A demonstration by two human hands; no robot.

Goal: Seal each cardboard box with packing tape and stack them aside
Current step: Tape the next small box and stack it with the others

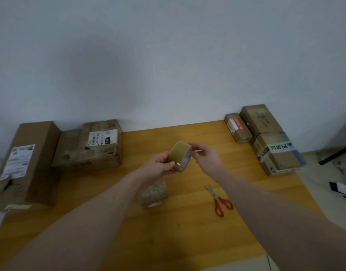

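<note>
The wooden table gives broad open room across its near half; its far edge meets the wall and its right edge drops to the floor just past the right-hand boxes. At far left sit a long box and a squat labelled box; both look rigid but probably bulky, best lifted with two hands under the bottom edges. At far right three boxes sit close together by the table's right edge, so stacking there leaves little margin. A small box lies mid-table beneath the forearms, likely light and easy to take by its sides. The scissors lie just right of it, blades pointing away. The tape roll is held up over the middle: light, stiff, slick-faced. The left hand grips its rim, while the right hand pinches at its top edge, apparently at the tape's free end.
</note>
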